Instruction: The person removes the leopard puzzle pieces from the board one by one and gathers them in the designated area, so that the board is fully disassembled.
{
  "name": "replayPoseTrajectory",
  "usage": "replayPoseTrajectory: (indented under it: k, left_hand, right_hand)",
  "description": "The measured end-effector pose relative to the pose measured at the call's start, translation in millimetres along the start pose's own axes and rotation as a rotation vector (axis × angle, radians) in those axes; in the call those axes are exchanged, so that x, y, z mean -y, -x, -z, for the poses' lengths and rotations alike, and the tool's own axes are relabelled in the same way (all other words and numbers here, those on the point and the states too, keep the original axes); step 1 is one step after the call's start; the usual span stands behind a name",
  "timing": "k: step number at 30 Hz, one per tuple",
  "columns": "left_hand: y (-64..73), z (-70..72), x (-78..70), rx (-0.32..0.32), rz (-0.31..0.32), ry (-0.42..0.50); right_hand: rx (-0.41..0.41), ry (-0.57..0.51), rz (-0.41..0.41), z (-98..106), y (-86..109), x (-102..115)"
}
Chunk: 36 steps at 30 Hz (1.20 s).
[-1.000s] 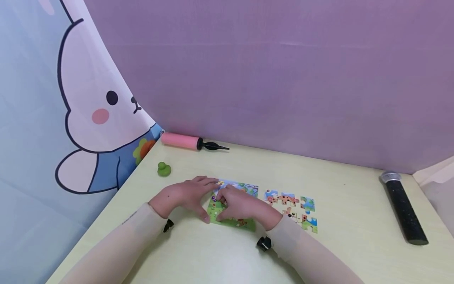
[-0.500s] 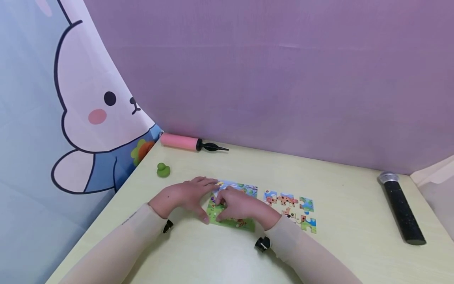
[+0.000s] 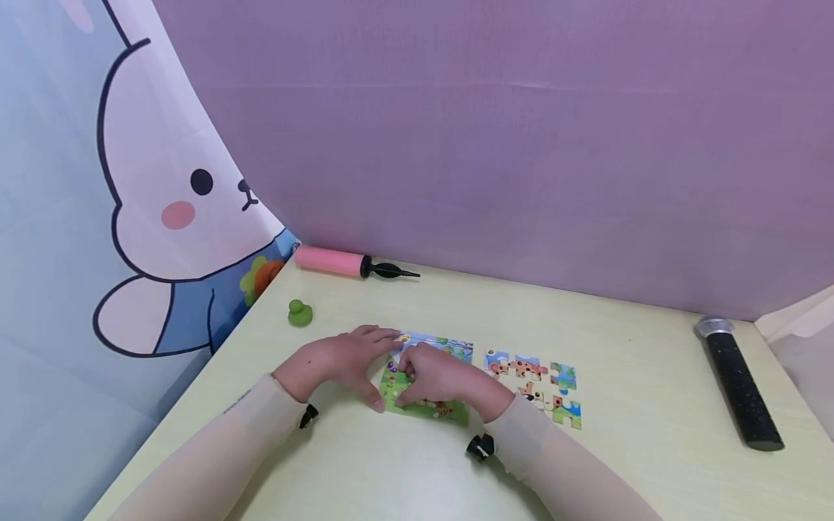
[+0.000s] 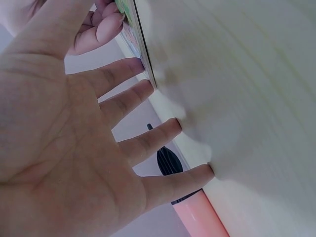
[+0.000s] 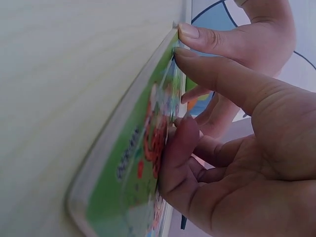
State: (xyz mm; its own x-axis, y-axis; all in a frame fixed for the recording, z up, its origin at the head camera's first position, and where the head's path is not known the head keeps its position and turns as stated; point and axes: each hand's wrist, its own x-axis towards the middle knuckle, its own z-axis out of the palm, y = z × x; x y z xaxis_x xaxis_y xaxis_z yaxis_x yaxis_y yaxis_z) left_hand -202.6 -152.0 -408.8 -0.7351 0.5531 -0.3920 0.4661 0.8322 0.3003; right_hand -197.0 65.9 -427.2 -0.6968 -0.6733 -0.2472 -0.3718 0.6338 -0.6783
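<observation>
A jigsaw board (image 3: pixel 431 410) with a green and blue animal picture lies flat on the table. My left hand (image 3: pixel 345 360) spreads along its left side, fingers straight. In the left wrist view, two fingertips (image 4: pixel 143 81) touch the board's edge and the others reach the tabletop. My right hand (image 3: pixel 439 376) is over the picture with fingers curled; its thumb (image 5: pixel 190 57) and bent index finger (image 5: pixel 181 138) touch the board, apart from each other. Whether a piece is pinched under those fingers is hidden. Several loose jigsaw pieces (image 3: pixel 528 365) lie right of the board.
A green toy duck (image 3: pixel 300 313) sits left of the hands. At the back left lies a pink hand pump (image 3: pixel 329 260) with a black nozzle. A black microphone (image 3: pixel 740 387) lies at the far right. A purple cloth (image 3: pixel 495 145) hangs along the table's back edge.
Both hands keep nearly the same place on the board, and the loose pieces have not moved. The head view has shifted very slightly.
</observation>
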Motion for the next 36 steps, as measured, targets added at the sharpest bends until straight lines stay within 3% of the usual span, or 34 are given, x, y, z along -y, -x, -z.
replayPoseTrajectory:
  k: [7, 17, 36]
  left_hand:
    - [-0.4, 0.7, -0.2, -0.005, -0.004, -0.012]
    - [0.2, 0.3, -2.6, -0.002, 0.002, -0.015]
    - [1.7, 0.1, -4.8, -0.003, 0.009, -0.008]
  right_hand:
    - [0.005, -0.051, 0.019, -0.4, -1.4, -1.0]
    - [-0.040, -0.041, -0.047, -4.2, 3.8, 3.1]
    - [-0.084, 0.004, -0.003, -5.4, 11.8, 7.1]
